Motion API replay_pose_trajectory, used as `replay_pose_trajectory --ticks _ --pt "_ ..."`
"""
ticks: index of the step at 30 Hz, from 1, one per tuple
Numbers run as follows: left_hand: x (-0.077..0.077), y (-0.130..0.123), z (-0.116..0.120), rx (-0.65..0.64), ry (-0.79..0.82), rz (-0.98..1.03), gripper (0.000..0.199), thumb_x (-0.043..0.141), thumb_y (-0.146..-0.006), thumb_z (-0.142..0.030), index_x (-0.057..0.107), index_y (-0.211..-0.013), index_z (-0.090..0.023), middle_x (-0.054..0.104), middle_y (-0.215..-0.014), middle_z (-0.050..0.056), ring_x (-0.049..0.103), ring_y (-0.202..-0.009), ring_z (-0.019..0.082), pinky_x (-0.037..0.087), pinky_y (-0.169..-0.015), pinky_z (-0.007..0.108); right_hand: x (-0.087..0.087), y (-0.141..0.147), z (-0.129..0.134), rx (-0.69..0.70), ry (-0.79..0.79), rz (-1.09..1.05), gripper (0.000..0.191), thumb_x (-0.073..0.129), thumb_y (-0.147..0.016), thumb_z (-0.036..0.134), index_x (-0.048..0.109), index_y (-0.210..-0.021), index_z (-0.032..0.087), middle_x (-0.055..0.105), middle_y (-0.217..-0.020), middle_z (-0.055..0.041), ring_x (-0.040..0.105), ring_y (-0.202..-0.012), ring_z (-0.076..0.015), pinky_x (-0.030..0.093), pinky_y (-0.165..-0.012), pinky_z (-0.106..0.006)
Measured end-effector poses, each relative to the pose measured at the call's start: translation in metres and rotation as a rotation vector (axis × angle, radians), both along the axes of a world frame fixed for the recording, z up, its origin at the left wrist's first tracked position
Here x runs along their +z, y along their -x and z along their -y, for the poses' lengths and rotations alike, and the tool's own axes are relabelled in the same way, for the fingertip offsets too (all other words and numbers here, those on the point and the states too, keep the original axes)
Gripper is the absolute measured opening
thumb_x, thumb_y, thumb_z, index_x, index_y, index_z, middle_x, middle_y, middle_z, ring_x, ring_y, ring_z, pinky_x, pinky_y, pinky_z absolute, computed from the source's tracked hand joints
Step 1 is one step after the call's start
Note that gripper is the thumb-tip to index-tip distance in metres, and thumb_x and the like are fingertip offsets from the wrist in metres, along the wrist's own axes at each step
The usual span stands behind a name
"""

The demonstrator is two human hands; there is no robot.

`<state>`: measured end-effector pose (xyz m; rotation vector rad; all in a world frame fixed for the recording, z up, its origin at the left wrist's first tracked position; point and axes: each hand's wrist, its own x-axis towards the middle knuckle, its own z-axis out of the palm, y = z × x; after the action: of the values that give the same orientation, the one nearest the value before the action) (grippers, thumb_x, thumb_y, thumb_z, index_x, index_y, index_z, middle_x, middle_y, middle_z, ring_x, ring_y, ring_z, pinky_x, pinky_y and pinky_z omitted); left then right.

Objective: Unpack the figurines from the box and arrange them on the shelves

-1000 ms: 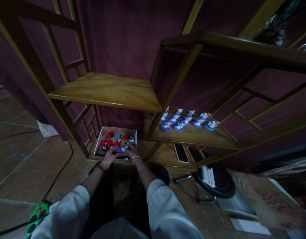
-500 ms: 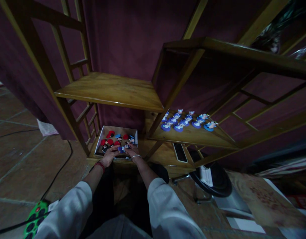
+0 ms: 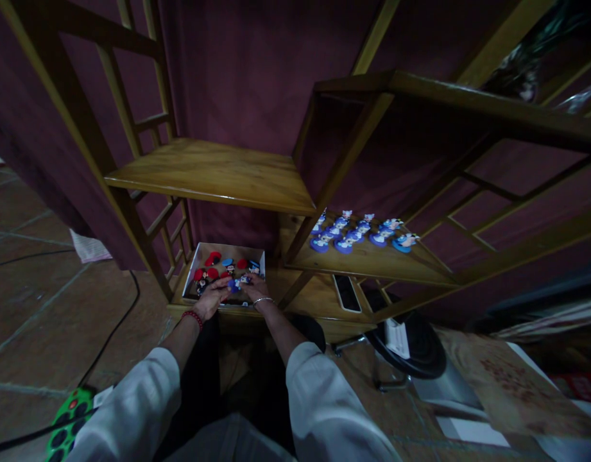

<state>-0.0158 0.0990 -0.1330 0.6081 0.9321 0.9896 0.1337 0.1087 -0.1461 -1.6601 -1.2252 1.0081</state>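
My left hand and my right hand meet over the front of a white cardboard box. Between their fingertips is a small blue-and-white figurine, partly hidden by my fingers. The box holds several red and blue figurine pieces lying loose. To the right, a row of finished-looking blue-based figurines stands on a triangular wooden shelf. A red bead bracelet circles my left wrist and a silver bangle my right.
A wooden corner shelf unit surrounds the box, with a bare upper shelf overhead. A black phone lies on the low shelf. A black round seat stands at right; a cable and green power strip lie at left.
Both hands have shifted slightly farther over the box, and the small figurine between them sits a little higher. The view has tilted slightly.
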Motion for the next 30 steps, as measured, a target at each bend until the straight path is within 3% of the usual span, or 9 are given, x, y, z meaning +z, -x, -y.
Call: replay_pose_trajectory --ticks 12,30 --pt "0.006 -0.001 0.000 0.005 -0.004 -0.016 0.039 0.067 -0.061 -0.007 0.064 -0.099 -0.016 0.066 -0.090 0.005 0.061 -0.086 0.013 0.046 -0.083 0.027 0.011 0.004 0.001 0.001 0.003 0.049 0.027 0.062 -0.060 0.021 0.062 -0.087 0.023 0.061 -0.074 0.0042 0.058 -0.072 -0.0137 0.047 -0.070 -0.027" --pt "0.011 -0.004 0.003 0.044 0.031 0.017 0.036 0.064 -0.064 0.001 0.064 -0.097 -0.013 0.067 -0.085 0.004 0.061 -0.083 0.012 0.045 -0.087 0.026 0.024 0.005 0.003 0.074 -0.049 0.155 0.024 0.062 -0.062 0.018 0.060 -0.085 0.022 0.063 -0.083 0.0030 0.058 -0.078 -0.0130 0.046 -0.075 -0.027"
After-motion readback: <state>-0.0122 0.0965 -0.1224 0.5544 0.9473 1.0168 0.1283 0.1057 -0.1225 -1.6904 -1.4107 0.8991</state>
